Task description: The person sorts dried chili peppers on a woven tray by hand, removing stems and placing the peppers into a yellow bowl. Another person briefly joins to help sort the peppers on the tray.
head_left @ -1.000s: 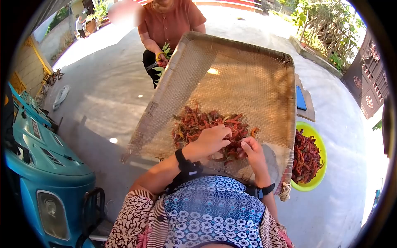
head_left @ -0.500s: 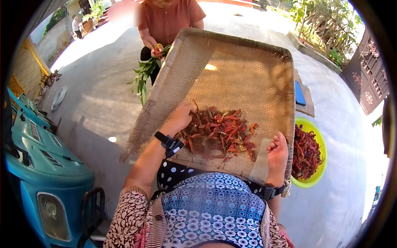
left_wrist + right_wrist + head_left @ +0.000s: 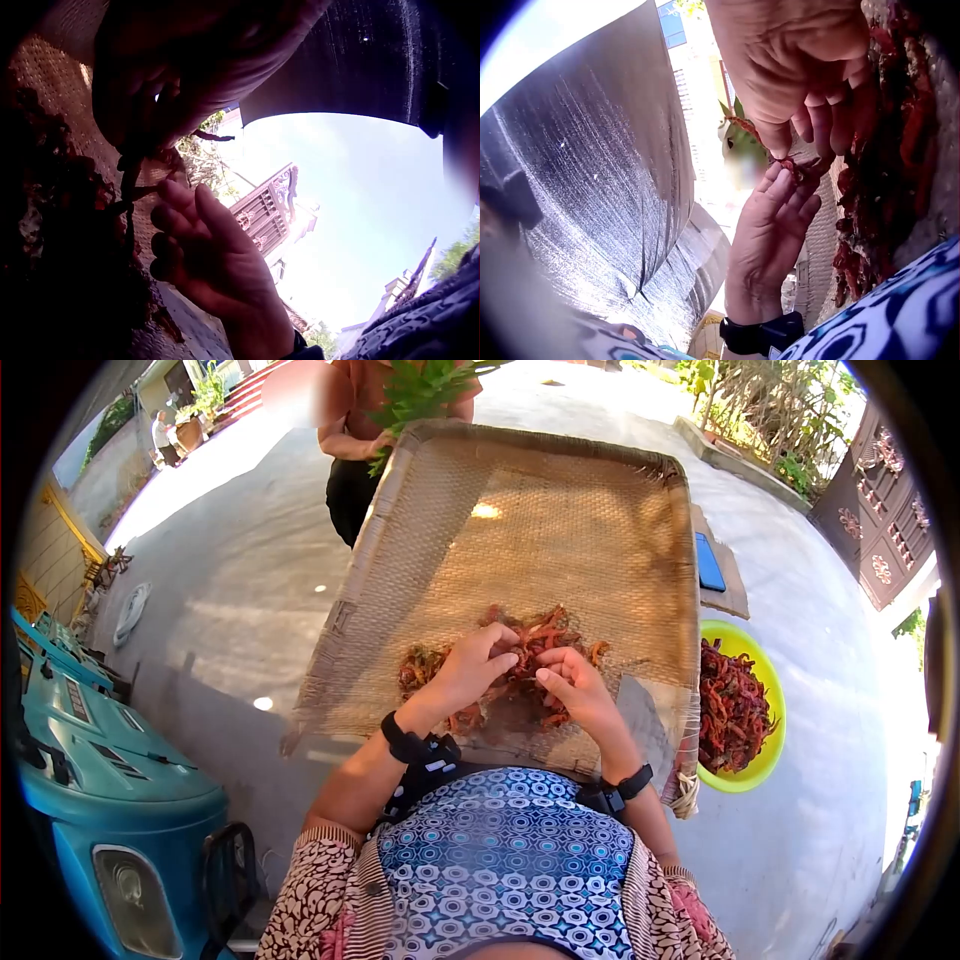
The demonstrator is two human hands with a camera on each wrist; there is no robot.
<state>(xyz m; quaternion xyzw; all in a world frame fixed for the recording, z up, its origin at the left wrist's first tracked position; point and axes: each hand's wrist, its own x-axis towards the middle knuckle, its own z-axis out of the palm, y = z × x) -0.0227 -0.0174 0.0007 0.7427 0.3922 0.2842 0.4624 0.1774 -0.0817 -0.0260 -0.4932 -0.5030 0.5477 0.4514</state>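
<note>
In the head view, a heap of shrivelled red chili peppers [image 3: 545, 628] lies in the near part of a big woven tray [image 3: 570, 525]. Over that heap, my left hand [image 3: 470, 670] and right hand [image 3: 583, 695] are close together, fingers bent inward. The right wrist view has the right hand [image 3: 802, 67] above, pinching a dried chili pepper [image 3: 746, 129] between thumb and fingers. Below it, the fingers of the left hand [image 3: 769, 225] hold the same small red cluster. From the left wrist, the right hand [image 3: 217, 262] shows with a thin stem at its fingertips.
A yellow-green basin [image 3: 778, 725] of red chilies stands right of the tray. A blue phone [image 3: 709, 565] lies on cardboard [image 3: 735, 592] beside the tray. Across from me a person holds leafy greens [image 3: 415, 395]. A teal vehicle [image 3: 120, 760] occupies the left side.
My left hand has come right from the heap's left edge; my right hand has moved left from the tray's right side. They now meet over the heap. The other person has raised the greens.
</note>
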